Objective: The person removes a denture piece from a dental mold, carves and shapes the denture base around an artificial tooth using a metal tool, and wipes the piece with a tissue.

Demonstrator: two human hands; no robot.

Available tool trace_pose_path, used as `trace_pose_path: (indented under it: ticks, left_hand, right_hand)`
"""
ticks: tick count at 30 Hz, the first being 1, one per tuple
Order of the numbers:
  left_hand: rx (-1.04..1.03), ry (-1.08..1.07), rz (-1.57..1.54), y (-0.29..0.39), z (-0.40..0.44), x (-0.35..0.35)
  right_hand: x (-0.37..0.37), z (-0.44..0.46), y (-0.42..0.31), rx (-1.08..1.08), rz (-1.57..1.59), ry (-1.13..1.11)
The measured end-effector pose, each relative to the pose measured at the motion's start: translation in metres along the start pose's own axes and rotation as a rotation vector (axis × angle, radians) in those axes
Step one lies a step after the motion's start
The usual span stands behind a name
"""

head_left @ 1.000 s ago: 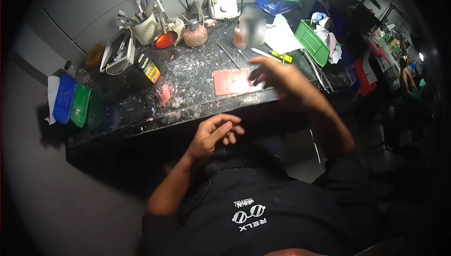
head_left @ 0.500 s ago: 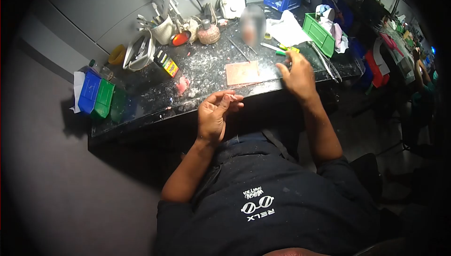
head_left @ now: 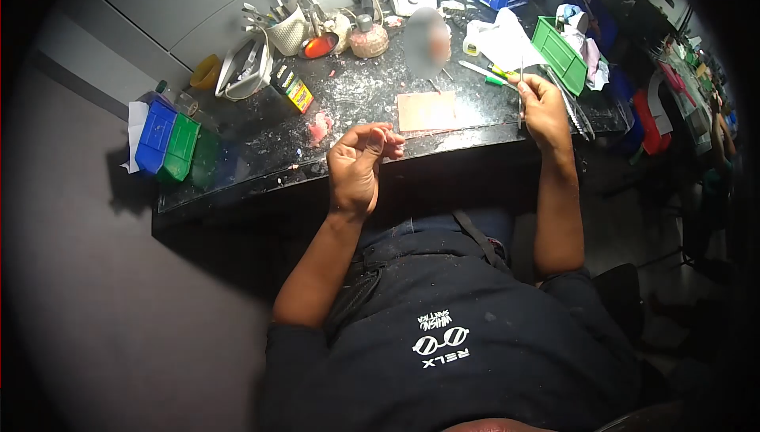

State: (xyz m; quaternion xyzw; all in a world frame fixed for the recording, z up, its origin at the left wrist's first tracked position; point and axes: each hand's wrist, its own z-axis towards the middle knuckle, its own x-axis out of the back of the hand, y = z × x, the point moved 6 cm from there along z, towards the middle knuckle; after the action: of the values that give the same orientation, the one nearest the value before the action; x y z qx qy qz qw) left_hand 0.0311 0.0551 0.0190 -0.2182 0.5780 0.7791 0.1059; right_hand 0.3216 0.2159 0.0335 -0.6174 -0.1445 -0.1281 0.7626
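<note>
My left hand (head_left: 356, 167) is near the bench's front edge, its fingers curled and thumb pressed in around a small pink piece that is mostly hidden. My right hand (head_left: 545, 111) grips a thin metal tool (head_left: 522, 76), held roughly upright, at the right part of the bench. Between the hands, a flat pink sheet (head_left: 426, 111) lies on the bench. A white-handled knife-like tool (head_left: 481, 69) and a green-tipped item (head_left: 495, 80) lie just beyond my right hand. A pink lump (head_left: 320, 128) rests left of the sheet.
The dark bench (head_left: 237, 151) is dusted with white debris. A yellow-and-black box (head_left: 291, 89), a round pinkish bottle (head_left: 368, 39) and a tool cup (head_left: 286, 34) stand at the back left. Green bin (head_left: 559, 53) at right holds cloths. A blurred patch hides part of the back.
My right hand has moved right and now has a thin metal tool in its fingers. My left hand stays near the bench edge, its fingers turned slightly. The view has shifted a little.
</note>
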Motion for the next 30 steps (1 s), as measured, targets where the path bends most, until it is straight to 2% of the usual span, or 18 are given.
trace_pose_path:
  ticks: [1,2,4,13,22,25,30]
  left_hand:
    - [-0.001,0.012,-0.004,-0.001,0.002,0.001]
    - [0.002,0.013,-0.002,-0.001,0.004,0.001]
    - [-0.017,0.007,-0.016,0.001,0.007,-0.001]
    - [-0.009,0.026,-0.003,-0.001,0.010,0.000]
    - [-0.009,0.007,-0.008,-0.009,0.033,-0.003]
    - [-0.053,-0.025,0.051,-0.011,0.045,-0.008]
    - [-0.093,-0.026,0.149,-0.015,0.051,-0.014]
  right_hand:
    - [-0.004,-0.001,-0.001,-0.036,0.243,-0.105]
    - [-0.007,-0.003,-0.003,-0.039,0.245,-0.105]
    - [-0.015,-0.007,-0.019,0.079,0.557,-0.087]
    - [-0.050,-0.017,-0.023,0.170,0.719,-0.145]
    - [-0.070,-0.028,-0.032,0.238,0.631,-0.230]
    - [-0.073,-0.036,-0.041,0.343,0.364,-0.173]
    - [-0.073,-0.039,-0.044,0.409,0.289,-0.164]
